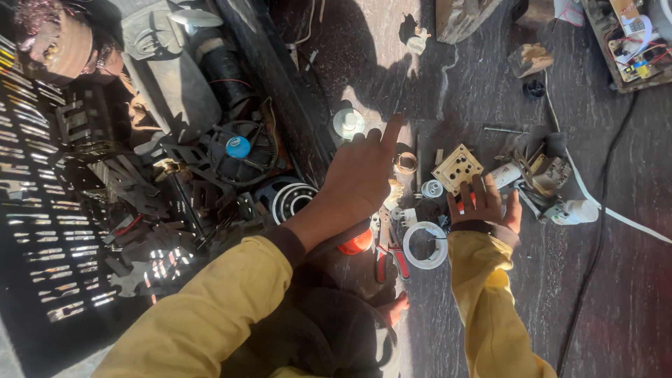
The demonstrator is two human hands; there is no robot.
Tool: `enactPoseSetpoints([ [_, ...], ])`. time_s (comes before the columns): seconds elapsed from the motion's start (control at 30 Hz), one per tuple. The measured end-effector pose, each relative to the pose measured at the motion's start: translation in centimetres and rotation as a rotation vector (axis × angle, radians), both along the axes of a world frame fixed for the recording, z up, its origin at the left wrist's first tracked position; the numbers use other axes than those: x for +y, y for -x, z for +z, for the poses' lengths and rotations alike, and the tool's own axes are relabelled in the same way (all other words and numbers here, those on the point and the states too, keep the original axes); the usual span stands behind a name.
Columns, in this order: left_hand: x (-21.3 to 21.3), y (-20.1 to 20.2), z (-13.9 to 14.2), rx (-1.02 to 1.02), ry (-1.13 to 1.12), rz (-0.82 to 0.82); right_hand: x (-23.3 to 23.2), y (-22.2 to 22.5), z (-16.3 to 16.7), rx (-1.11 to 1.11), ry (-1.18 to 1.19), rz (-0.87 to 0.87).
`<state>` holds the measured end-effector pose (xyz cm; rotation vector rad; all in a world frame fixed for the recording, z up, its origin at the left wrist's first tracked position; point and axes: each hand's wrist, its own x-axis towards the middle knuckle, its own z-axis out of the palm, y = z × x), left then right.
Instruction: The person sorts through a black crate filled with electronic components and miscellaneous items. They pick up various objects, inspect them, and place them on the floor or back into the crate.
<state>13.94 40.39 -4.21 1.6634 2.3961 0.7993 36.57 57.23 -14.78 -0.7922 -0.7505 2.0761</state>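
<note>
Reaching up from the lower centre of the frame, the left hand [360, 178] has its index finger stretched out and pointing toward the upper right, w/ the other fingers curled loosely; it holds nothing, as far as I can see. The fingertip ends just below and right of a small white round cap [348, 122], near but not touching, so the cap lies up and slightly left of the finger, approx. along the direction of the forearm. The right hand [484, 206] is in the centre-right, fingers spread flat over the dark stone floor [616, 294]; something red shows between two fingers, but I cannot tell if it is gripped or only lies under. Just above-left of this hand is a cream square socket plate [456, 168] w/ holes, tilted like a diamond, and the right hand is clearly the nearer one to it. A white ring [425, 245] lies below, between the two wrists, beside red-handled pliers [390, 252], whose long axis runs approx. up-down in the frame. To the right of the right hand are a small motor part [549, 173] and a white cable [630, 220]. In the left part of the frame a dark crate [42, 231] holds scrap, incl. a fan w/ blue hub [239, 148] and a bearing [292, 199].
</note>
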Motion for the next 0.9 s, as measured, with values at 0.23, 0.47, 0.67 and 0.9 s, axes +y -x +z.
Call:
enactPoseSetpoints([
  [0.23, 1.2, 0.5, 0.9, -0.011, 0.205, -0.054, 8.2, 1.7, -5.3, -0.425, -0.124, -0.130],
  [0.47, 2.3, 1.1, 0.9, -0.069, 0.219, -0.038, 9.9, 8.6, -10.0, -1.636, -0.560, 0.193],
  [0.67, 2.7, 1.2, 1.3, -0.157, 0.197, -0.013, 10.2, 12.1, -9.4, -1.862, -0.406, 0.163],
  [0.9, 2.7, 1.6, 0.7, -0.127, 0.170, -0.006, 10.8, 9.4, -12.5, -1.751, -0.658, 0.177],
])
